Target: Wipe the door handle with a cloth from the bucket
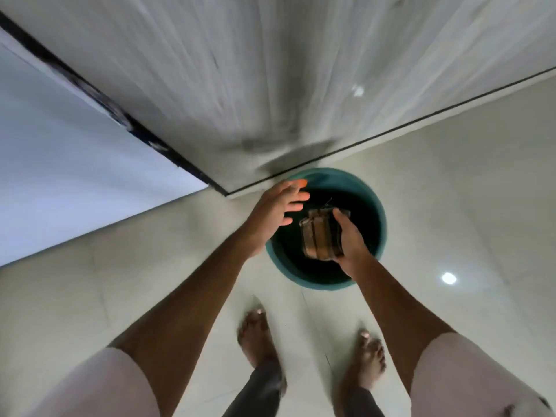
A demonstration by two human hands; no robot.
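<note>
Right hand (350,242) gripping folded cloth (320,236) above teal bucket (380,224), left hand (275,210) spread wide

Pale tiled floor (451,206) with a bucket and two bare feet on it.
The glossy tiles reflect round ceiling lights; a teal bucket (380,215) stands on the floor just beside the base of the white door (270,70), with the left foot (255,335) and right foot (368,356) near it.
</note>
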